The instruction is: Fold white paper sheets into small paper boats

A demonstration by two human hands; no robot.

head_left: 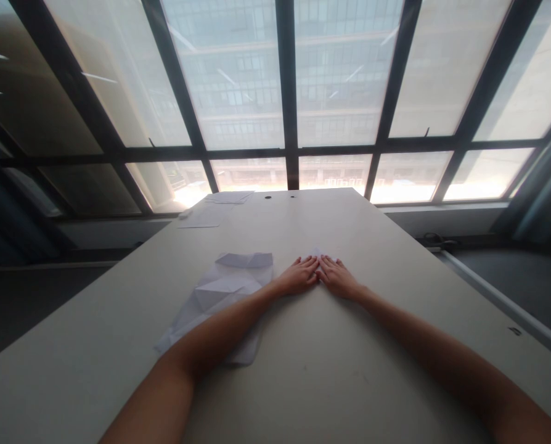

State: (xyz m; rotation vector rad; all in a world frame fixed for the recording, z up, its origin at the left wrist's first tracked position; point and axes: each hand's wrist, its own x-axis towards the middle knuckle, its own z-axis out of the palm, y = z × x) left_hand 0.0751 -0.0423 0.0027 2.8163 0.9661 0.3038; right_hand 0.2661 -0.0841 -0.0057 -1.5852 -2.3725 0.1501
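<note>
Both of my hands lie side by side on the white table (pixel 312 345), fingers stretched forward and nearly meeting. My left hand (pixel 299 275) presses flat with its fingers extended. My right hand (pixel 338 276) rests flat beside it. Under their fingertips is a small piece of white paper (pixel 318 252), mostly covered, with only its far edge showing. To the left lies a larger creased sheet of white paper (pixel 224 290), its folds standing up a little. My left forearm passes over part of this sheet.
Flat white sheets (pixel 229 197) and another sheet (pixel 199 220) lie at the far left of the table. Two dark holes (pixel 268 197) pierce the tabletop near its far end. Beyond stand tall framed windows (pixel 243 74), with curtains (pixel 541 179) at the sides.
</note>
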